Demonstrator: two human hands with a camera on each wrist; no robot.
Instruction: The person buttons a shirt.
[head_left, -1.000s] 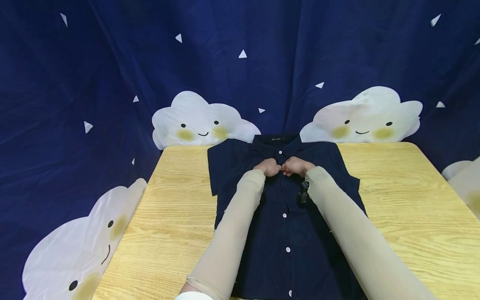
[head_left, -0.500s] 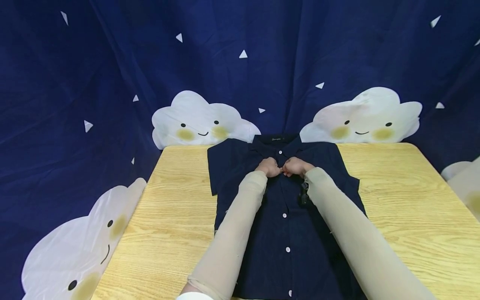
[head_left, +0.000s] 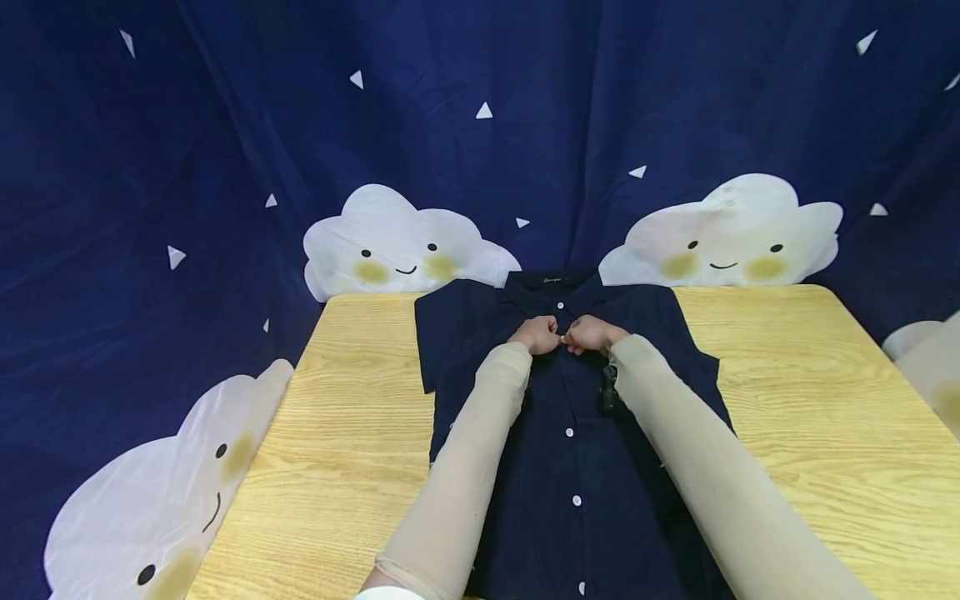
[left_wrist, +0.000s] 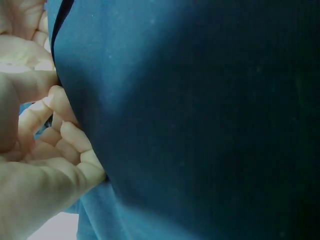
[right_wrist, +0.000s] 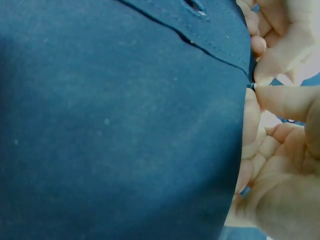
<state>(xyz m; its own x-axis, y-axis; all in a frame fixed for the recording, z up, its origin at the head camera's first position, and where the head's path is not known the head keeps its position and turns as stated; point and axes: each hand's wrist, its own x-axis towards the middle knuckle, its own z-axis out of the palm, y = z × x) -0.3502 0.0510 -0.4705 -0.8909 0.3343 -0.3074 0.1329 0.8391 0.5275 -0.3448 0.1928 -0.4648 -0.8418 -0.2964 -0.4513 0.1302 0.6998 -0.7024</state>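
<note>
A navy-blue, short-sleeved cloth shirt (head_left: pixel 528 500) with small, round white buttons (head_left: pixel 569 432) lies face up on the pale yellow, wood-grained surface (head_left: pixel 360 392). Below its collar (head_left: pixel 522 291), the left hand (head_left: pixel 536 335) and right hand (head_left: pixel 591 334), close together, pinch its front opening.

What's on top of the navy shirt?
The left hand and right hand pinch the navy shirt below its collar; both sleeved forearms extend over it. White buttons show above and below the hands; cloth beneath hands and forearms is covered.
</note>
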